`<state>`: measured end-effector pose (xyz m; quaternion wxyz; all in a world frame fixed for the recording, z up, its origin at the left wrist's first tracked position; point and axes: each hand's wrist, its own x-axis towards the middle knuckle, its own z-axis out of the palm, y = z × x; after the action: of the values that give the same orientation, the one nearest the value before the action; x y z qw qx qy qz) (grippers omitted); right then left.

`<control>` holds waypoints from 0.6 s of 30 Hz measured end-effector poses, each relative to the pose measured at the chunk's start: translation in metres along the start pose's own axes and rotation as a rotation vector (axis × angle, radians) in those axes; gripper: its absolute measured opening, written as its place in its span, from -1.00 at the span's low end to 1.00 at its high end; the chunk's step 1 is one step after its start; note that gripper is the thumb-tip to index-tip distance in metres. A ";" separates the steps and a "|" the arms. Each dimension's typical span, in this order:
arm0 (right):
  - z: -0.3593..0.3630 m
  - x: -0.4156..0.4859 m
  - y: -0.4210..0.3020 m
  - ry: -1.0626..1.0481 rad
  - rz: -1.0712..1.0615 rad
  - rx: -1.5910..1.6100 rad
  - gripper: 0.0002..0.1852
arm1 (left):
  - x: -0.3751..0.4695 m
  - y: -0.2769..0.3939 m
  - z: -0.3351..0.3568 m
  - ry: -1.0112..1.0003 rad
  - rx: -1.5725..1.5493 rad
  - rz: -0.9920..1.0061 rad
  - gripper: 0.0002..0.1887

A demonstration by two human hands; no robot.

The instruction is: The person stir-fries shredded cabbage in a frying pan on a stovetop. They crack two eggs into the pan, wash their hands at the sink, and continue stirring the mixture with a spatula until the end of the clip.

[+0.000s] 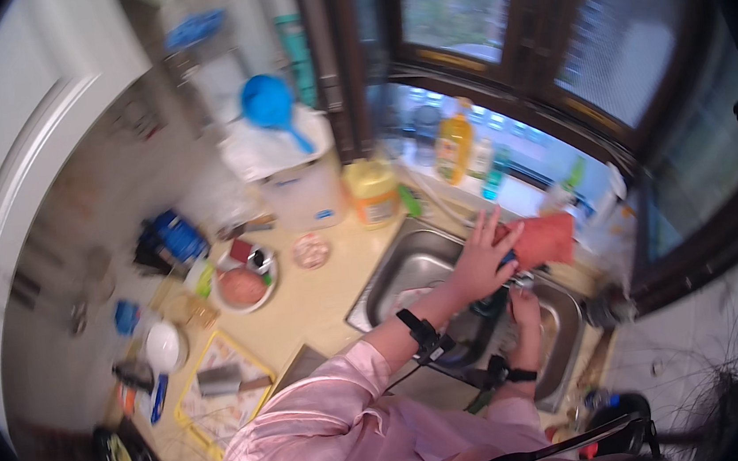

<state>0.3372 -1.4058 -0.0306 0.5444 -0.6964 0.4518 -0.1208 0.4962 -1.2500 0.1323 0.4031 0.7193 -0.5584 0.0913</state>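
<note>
My left hand (486,256) reaches over the double sink with its fingers spread. Its index finger overlaps the edge of a red cloth (546,241) beside the faucet; whether they touch is unclear. Below it, my right hand (524,305) is curled over the right part of the sink, close to the metal faucet (521,279). What lies inside its fingers is hidden. Under my left forearm, the stainless steel sink (373,277) is partly covered, and a dark object (490,303) in it is blurred.
A cleaver (220,381) lies on a yellow-rimmed cutting board (247,350) at left. Behind it stand a white bowl (275,293) with pinkish food, a yellow tub (371,187) and a plastic bin (302,197) under a blue ladle (268,101). Bottles (454,145) line the windowsill.
</note>
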 end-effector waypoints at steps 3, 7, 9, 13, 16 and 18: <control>0.051 -0.022 -0.022 -0.320 0.016 -0.325 -0.55 | -0.073 -0.036 -0.045 0.027 0.053 -0.207 -0.29; 0.133 -0.046 -0.057 -0.522 -0.269 -0.578 -0.55 | -0.218 -0.073 -0.116 0.085 0.118 -0.639 -0.36; 0.188 -0.072 -0.074 -0.616 -0.403 -0.589 -0.56 | -0.303 -0.068 -0.156 0.332 0.151 -0.752 -0.46; 0.304 -0.179 -0.121 -0.708 -0.731 -0.594 -0.61 | -0.477 -0.010 -0.232 0.697 0.345 -1.005 -0.60; 0.387 -0.304 -0.146 -0.873 -0.744 -0.531 -0.65 | -0.605 0.054 -0.275 0.806 0.511 -1.153 -0.62; 0.439 -0.403 -0.144 -0.985 -0.812 -0.442 -0.66 | -0.682 0.103 -0.295 0.918 0.534 -1.263 -0.62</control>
<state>0.4717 -0.8147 0.0586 0.4428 -0.8798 -0.1326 0.1110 0.2548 -0.5562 -0.0213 0.3820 0.8605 0.2121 0.2618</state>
